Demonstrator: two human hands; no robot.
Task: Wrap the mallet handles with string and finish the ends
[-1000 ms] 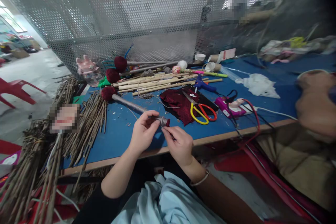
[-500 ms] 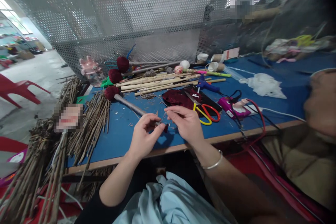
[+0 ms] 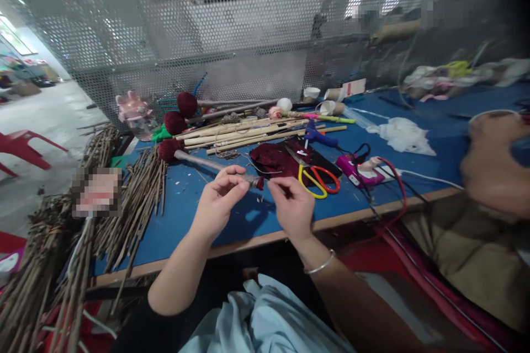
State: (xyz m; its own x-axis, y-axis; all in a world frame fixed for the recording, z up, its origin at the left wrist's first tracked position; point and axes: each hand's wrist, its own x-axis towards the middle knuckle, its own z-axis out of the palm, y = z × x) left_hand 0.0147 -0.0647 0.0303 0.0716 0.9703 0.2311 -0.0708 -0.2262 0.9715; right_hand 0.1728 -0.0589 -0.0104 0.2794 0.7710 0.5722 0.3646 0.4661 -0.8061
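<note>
My left hand (image 3: 221, 198) is closed around a grey-wrapped stick (image 3: 202, 162). The stick's far end carries a maroon ball (image 3: 169, 150). Out past my fingertips pokes its near end, which has a small dark red tip (image 3: 260, 183). Just right of that tip, my right hand (image 3: 292, 204) pinches something too thin to make out. Beyond my hands lies maroon fabric (image 3: 267, 159) on a black piece. Scissors (image 3: 312, 176) with one yellow and one red handle rest partly on it, beside a blue glue gun (image 3: 318, 135).
Bundled brown twigs (image 3: 132, 198) cover the left side. Pale sticks (image 3: 236, 139) and more maroon balls (image 3: 187, 104) lie at the back, before a perforated metal screen (image 3: 248, 22). A purple power strip (image 3: 362, 171) with cables sits right, near another person's arm (image 3: 492, 171).
The stick's dark red tip has come into clearer view past my left fingers. My right hand has moved lower, with its fingers near that tip. The whole view has shifted slightly.
</note>
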